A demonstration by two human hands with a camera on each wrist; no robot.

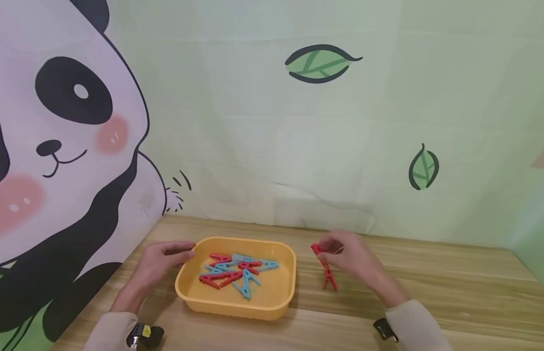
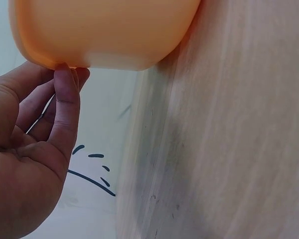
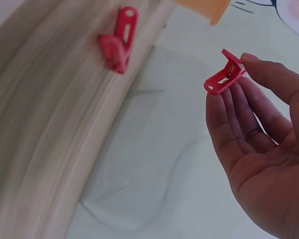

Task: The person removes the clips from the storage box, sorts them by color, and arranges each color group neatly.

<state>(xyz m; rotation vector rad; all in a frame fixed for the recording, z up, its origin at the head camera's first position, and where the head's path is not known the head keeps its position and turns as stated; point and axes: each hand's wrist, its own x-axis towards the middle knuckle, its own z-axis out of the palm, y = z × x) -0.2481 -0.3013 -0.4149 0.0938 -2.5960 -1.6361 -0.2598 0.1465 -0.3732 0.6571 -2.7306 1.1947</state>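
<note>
In the head view, a yellow plastic basket (image 1: 237,312) on the wooden table holds several red and light-blue clothespins (image 1: 230,277). My left hand (image 1: 160,261) grips the basket's rim at its far left corner; the left wrist view has the fingertips (image 2: 66,74) right at the basket's edge. Right of the basket, my right hand (image 1: 348,253) pinches a red clothespin (image 3: 224,79) between thumb and fingertips, above the table. Another red clothespin (image 1: 329,280) lies on the tabletop just below that hand.
The wooden table (image 1: 452,282) reaches back to a pale green wall sheet (image 1: 237,122) printed with leaves and a large panda (image 1: 74,161) on the left. Dark bands with devices (image 1: 145,335) sit on both wrists.
</note>
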